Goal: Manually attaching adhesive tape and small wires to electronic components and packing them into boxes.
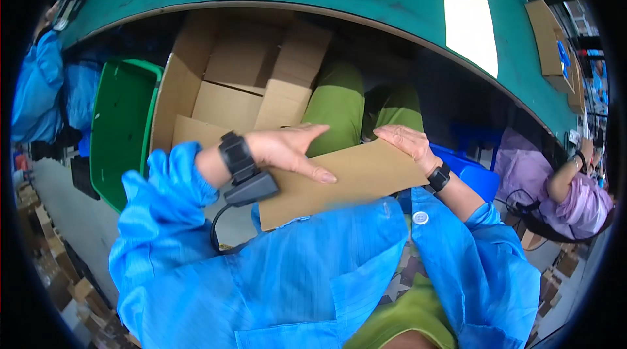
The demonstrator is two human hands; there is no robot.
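Note:
A flat brown piece of cardboard [346, 176] lies tilted across my lap, close against my blue jacket. My left hand [284, 149] rests at its left far edge; the fingers stretch out past the edge and the thumb lies spread over the face. At the far right corner, my right hand [408, 145] grips the cardboard, its fingers bent over the edge. A black wrist device [245, 169] with a cable is strapped on my left wrist, and a smaller black one [439, 178] on my right. The underside of the cardboard is hidden.
An open cardboard box [189, 81] with cardboard inside stands left of my knees, beside a green bin [124, 123]. The green tabletop [405, 2] curves ahead, carrying a white strip [469, 16] and a small carton [552, 48]. People sit at both sides; a blue container [470, 176] is at right.

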